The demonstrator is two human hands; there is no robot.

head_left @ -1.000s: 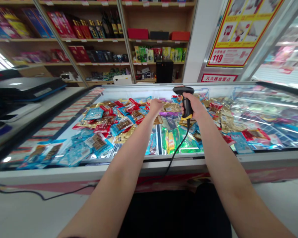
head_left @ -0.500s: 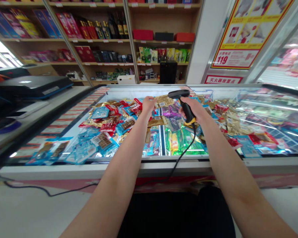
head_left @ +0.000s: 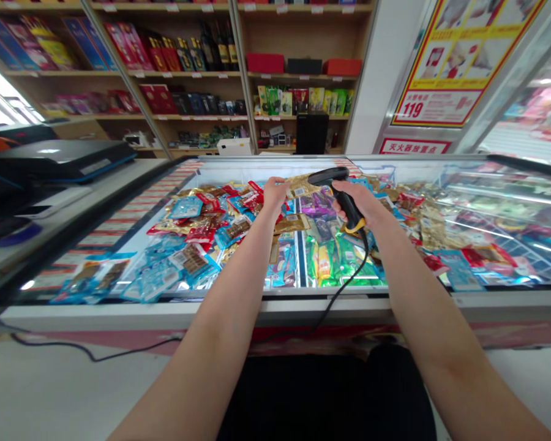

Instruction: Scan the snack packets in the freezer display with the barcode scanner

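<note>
A gold snack packet (head_left: 298, 186) is pinched at its left end by my left hand (head_left: 274, 192); a white label shows on its face. My right hand (head_left: 359, 202) is wrapped round the handle of a black and yellow barcode scanner (head_left: 349, 208). The scanner's head overlaps the right end of the packet and points left. Its black cable (head_left: 349, 278) hangs down over the front edge of the freezer case (head_left: 239, 311). Below the hands lie another gold packet (head_left: 292, 223), purple packets (head_left: 316, 204) and green packets (head_left: 342, 254).
Red and blue snack packets (head_left: 193, 260) are heaped on the left of the case, more packets (head_left: 431, 223) on the right. A dark flat-topped machine (head_left: 68, 159) stands at the left. Stocked shelves (head_left: 188, 73) and a wall poster (head_left: 463, 67) are behind.
The scanner's head has shifted slightly left over the packet, and its handle tilts more, with the butt a little further right. My left hand keeps hold of the gold packet.
</note>
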